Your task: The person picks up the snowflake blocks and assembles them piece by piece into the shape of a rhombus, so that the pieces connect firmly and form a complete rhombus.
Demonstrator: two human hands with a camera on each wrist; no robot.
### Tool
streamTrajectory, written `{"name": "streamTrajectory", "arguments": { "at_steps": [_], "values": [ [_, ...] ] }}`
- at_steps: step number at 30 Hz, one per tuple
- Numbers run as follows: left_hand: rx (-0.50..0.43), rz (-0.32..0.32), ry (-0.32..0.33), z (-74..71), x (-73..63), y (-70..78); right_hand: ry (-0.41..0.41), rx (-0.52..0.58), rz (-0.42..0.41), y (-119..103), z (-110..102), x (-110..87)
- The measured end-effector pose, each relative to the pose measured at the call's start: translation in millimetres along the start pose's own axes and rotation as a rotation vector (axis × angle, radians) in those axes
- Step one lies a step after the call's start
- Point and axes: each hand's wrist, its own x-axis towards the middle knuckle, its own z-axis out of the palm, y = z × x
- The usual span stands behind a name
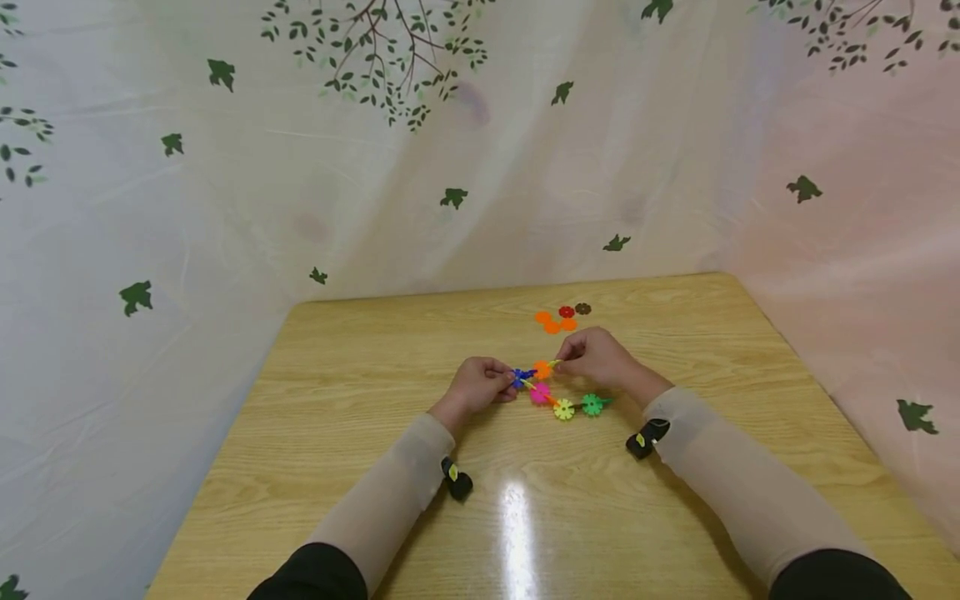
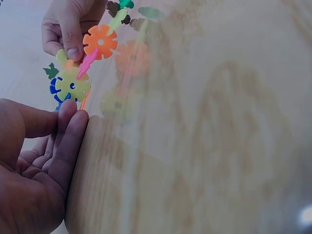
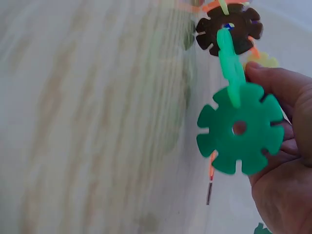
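A chain of slotted plastic snowflake discs hangs between my two hands in the head view. My left hand (image 1: pixel 480 382) pinches a blue disc (image 1: pixel 517 379) between thumb and fingers. A yellow disc, edge-on beside an orange disc (image 1: pixel 542 369), is held in the fingertips of my right hand (image 1: pixel 596 357). From the left hand's end a second branch runs right: a pink disc (image 1: pixel 540 394), a yellow disc (image 1: pixel 564 409) and a green disc (image 1: pixel 592 405). The right wrist view shows the large green disc (image 3: pixel 256 112) slotted to more green and a brown disc (image 3: pixel 243 41).
Loose discs lie near the far edge of the wooden table (image 1: pixel 360 375): several orange ones (image 1: pixel 552 327), a red disc (image 1: pixel 566 312) and a dark brown disc (image 1: pixel 582 308). A leaf-printed curtain (image 1: pixel 517 242) stands behind the table.
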Motion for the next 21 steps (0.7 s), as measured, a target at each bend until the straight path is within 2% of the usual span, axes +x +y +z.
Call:
{"name": "streamTrajectory", "arguments": {
  "at_steps": [5, 12, 19, 21],
  "values": [
    [0.003, -0.01, 0.006, -0.5, -0.5, 1.0, 0.022, 0.003, 0.01, -7.1, 2.9, 1.1],
    [-0.012, -0.029, 0.019, -1.4, -0.2, 2.9, 0.006, -0.043, -0.016, -7.5, 4.8, 4.3],
    [-0.05, -0.023, 0.0, -1.3, 1.9, 0.9, 0.022, -0.087, 0.029, -6.4, 4.5, 5.8],
    [-0.029, -0.021, -0.012, -1.5, 2.0, 0.5, 0.011, -0.097, 0.039, -5.7, 4.2, 6.5]
  ]
}}
